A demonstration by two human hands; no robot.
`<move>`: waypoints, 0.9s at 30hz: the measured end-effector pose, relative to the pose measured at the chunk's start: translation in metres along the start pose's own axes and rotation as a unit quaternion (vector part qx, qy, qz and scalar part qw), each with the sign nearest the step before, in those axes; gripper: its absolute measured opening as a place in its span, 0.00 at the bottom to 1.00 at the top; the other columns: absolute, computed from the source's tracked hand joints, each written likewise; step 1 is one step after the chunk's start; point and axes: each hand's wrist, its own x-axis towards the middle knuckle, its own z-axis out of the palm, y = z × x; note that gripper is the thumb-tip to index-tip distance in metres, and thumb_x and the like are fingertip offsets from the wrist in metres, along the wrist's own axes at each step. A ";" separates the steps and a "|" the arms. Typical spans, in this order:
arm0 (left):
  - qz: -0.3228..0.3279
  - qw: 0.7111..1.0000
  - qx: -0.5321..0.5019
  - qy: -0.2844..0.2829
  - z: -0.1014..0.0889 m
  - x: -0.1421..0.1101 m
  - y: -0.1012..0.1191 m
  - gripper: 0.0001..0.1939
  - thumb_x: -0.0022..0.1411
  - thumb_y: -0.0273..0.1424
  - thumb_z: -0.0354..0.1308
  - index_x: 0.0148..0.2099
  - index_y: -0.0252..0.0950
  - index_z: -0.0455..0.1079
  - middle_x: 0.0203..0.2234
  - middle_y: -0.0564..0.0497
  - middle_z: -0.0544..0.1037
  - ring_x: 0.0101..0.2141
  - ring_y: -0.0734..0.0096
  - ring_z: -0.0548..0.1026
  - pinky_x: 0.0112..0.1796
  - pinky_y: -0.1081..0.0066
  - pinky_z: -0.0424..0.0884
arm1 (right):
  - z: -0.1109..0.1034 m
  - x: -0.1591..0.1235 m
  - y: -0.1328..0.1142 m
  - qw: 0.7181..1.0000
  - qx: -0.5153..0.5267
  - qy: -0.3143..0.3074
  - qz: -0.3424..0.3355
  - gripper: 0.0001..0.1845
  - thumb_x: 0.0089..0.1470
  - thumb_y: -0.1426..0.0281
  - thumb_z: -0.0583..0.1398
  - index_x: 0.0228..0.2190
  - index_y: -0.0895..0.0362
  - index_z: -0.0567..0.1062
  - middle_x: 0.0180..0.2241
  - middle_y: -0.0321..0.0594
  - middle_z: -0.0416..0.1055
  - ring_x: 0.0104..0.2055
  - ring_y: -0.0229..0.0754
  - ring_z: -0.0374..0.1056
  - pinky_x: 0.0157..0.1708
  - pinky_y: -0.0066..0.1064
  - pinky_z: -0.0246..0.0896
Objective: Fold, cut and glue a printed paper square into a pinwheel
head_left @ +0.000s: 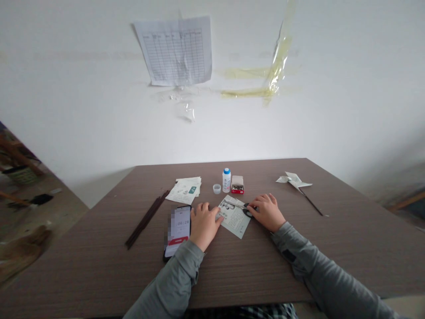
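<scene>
A printed paper square [239,226] lies turned like a diamond on the table in front of me. My left hand [205,224] rests palm down at its left corner, fingers spread, thumb touching the paper. Scissors [246,208] with black handles lie across the upper part of the paper, blades pointing left. The fingers of my right hand [267,212] are closed on their handles. Whether the blades are parted is too small to tell. Close by my left hand is a phone [178,232] showing a timer.
Behind the paper stand a white bottle with blue cap [226,180], a small clear cup [217,189] and a red box of small metal pieces [237,188]. Paper sheets [184,190] and dark sticks [146,220] lie left. A paper pinwheel [295,180] lies right. A wall [212,137] backs the table.
</scene>
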 end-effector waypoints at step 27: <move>0.002 1.000 0.008 0.014 0.004 -0.002 -0.001 0.19 0.88 0.37 0.68 0.72 0.49 0.91 0.75 0.35 0.86 0.79 0.27 0.76 0.78 0.29 0.76 | 0.008 0.011 0.017 0.994 0.070 0.065 0.055 0.15 0.64 0.66 0.70 0.48 0.48 0.96 0.55 0.49 0.94 0.69 0.71 0.82 0.82 0.76 0.64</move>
